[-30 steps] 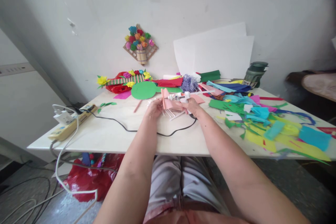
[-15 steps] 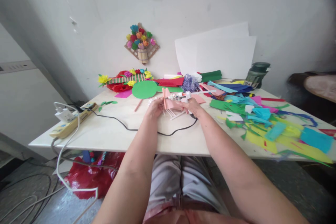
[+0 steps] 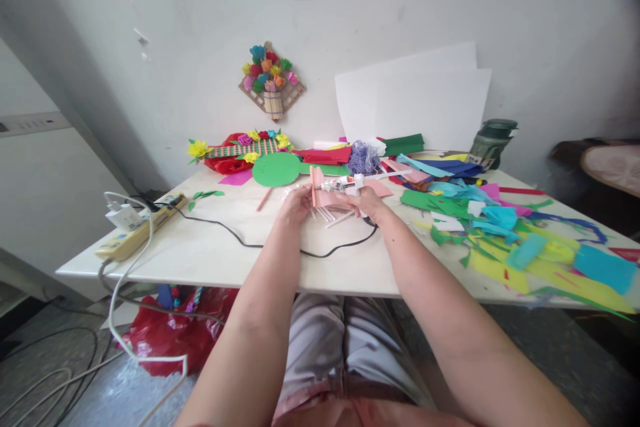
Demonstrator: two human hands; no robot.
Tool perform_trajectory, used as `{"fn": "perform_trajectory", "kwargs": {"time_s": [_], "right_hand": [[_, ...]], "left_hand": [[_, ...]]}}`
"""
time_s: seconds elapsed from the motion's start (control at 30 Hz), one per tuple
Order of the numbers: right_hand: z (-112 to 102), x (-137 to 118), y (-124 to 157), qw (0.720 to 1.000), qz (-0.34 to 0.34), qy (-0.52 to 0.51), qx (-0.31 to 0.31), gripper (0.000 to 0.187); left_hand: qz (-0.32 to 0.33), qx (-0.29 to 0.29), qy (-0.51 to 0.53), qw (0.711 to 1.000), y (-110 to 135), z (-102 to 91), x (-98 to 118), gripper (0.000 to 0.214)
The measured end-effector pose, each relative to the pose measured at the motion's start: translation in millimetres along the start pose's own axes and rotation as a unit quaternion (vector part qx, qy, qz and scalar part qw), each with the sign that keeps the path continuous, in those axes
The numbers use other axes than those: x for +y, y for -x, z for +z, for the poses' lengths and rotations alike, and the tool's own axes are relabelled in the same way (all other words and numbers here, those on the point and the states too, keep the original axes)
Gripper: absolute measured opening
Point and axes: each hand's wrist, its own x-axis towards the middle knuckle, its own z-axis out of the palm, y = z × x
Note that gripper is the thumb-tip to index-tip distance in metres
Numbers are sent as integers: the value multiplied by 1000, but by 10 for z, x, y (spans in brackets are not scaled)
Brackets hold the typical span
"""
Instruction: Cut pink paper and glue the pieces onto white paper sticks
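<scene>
My left hand point(image 3: 299, 204) is closed on a peach paper point(image 3: 315, 188), whose near edge stands up as a narrow roll. My right hand point(image 3: 367, 202) grips a white glue gun point(image 3: 359, 181), with a pale glue stick point(image 3: 393, 175) jutting from its back to the right. The gun's nozzle points left at the paper, close to the roll; whether it touches I cannot tell. Below the hands lie several white paper sticks point(image 3: 327, 215). Left of them is a peach stick point(image 3: 265, 199). A black cord point(image 3: 320, 256) runs from the gun.
A power strip point(image 3: 135, 233) with plugs sits at the left edge. Behind the hands are a green paper disc point(image 3: 276, 169), a flowered bamboo piece point(image 3: 245, 149) and purple yarn point(image 3: 363, 159). Coloured paper scraps point(image 3: 500, 233) cover the right side, near a dark bottle point(image 3: 493, 141).
The camera view has shifted very slightly. Both hands keep almost the same place, with the glue gun still held against or near the peach paper.
</scene>
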Motion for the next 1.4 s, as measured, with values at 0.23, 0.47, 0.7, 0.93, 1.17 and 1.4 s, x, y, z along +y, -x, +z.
{"fn": "perform_trajectory", "kwargs": {"time_s": [0.23,0.47,0.7,0.93,1.17,1.4], "right_hand": [[0,-28,21,1000,1,14,1,28],[-2,-14,22,1000,-11,15,-7,29],[3,-49,48,999,-17,28,-20,26],[-6,-44,51,998,-25,39,-31,26],[-2,-39,48,999,-21,32,-35,27],[-5,-45,63,998,-28,35,-47,28]], "left_hand": [[-6,-3,6,1000,-1,-6,6,8],[-4,20,7,1000,-9,-5,9,8],[0,20,13,1000,5,2,13,7],[15,17,7,1000,-20,-23,0,7],[13,16,4,1000,-18,-22,7,7],[7,26,5,1000,17,1,36,7]]}}
